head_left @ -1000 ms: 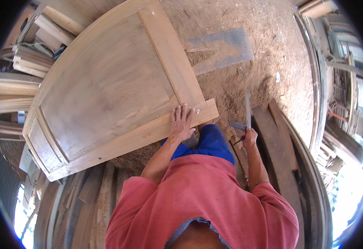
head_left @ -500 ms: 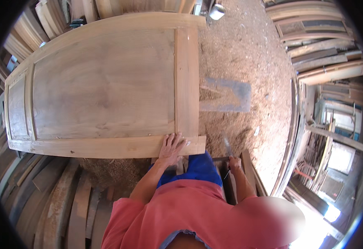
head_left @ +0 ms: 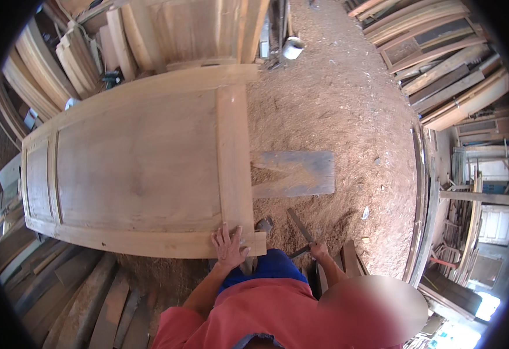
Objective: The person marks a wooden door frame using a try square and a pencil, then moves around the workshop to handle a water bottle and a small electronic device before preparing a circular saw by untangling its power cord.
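Note:
A large panelled wooden door (head_left: 138, 166) lies flat before me, its near stile ending in a short projecting end at the right corner. My left hand (head_left: 227, 247) rests on that stile close to the corner, fingers spread. Off to the right of the door, my right hand (head_left: 319, 251) is closed around a tool with a long, narrow dark blade (head_left: 300, 224) that points away and to the left. The tool's handle is hidden in the fist, so its exact kind is unclear.
Sawdust covers the floor (head_left: 336, 116), where a grey board (head_left: 318, 173) lies beside the door. Stacked planks (head_left: 106, 302) sit at lower left, more timber (head_left: 440, 75) at upper right. A white bucket (head_left: 293, 48) stands at the far end. A wooden piece (head_left: 350, 259) is near my right forearm.
My view has shifted, so the door appears lower and further left. The right hand's blade now shows darker and more tilted to the left. My left hand stays on the door's corner.

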`<act>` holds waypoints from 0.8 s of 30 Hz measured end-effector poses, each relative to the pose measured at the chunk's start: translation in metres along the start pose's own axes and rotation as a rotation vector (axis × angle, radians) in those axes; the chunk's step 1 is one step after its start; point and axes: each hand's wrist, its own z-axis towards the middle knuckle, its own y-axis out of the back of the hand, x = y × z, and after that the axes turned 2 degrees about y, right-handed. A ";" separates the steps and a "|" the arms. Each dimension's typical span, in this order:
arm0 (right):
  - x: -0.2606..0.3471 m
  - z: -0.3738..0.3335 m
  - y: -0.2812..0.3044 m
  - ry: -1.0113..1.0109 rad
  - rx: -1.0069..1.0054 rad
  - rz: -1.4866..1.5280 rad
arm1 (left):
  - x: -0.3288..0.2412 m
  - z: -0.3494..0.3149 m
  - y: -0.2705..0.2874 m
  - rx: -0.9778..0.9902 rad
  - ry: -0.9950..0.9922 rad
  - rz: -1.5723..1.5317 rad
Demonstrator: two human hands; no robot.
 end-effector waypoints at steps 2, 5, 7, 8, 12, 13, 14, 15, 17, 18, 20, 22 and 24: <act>-0.013 0.006 0.012 0.076 -0.047 0.007 | -0.024 0.011 -0.018 -0.124 0.184 -0.036; -0.065 0.031 0.010 0.143 -0.123 0.028 | -0.052 0.025 -0.034 -0.149 0.315 -0.035; -0.087 0.048 0.017 0.165 -0.155 0.056 | -0.056 0.027 -0.033 -0.089 0.332 -0.044; -0.086 0.049 0.025 0.128 -0.074 0.008 | -0.053 0.028 -0.030 -0.027 0.355 -0.046; -0.095 0.066 0.051 0.116 -0.023 -0.040 | -0.058 0.041 -0.026 -0.103 0.387 -0.048; -0.094 0.074 0.061 0.130 -0.032 -0.039 | -0.061 0.051 -0.023 -0.155 0.501 -0.072; -0.090 0.078 0.071 0.123 -0.017 -0.026 | -0.066 0.062 -0.017 -0.208 0.617 -0.097; -0.094 0.081 0.076 0.102 0.003 -0.010 | -0.075 0.074 -0.009 -0.213 0.615 -0.095; -0.103 0.089 0.088 0.181 -0.002 0.056 | -0.094 0.097 0.005 -0.187 0.808 -0.118; -0.108 0.092 0.093 0.257 -0.004 0.118 | -0.098 0.098 0.004 -0.190 0.802 -0.113; -0.112 0.101 0.096 0.225 -0.030 0.155 | -0.099 0.098 0.001 -0.137 0.856 0.044; -0.125 0.116 0.096 0.183 -0.064 0.209 | -0.097 0.095 -0.005 -0.151 0.826 0.088; -0.158 0.131 0.092 0.622 -0.125 -0.263 | -0.098 0.093 -0.012 -0.150 0.781 0.133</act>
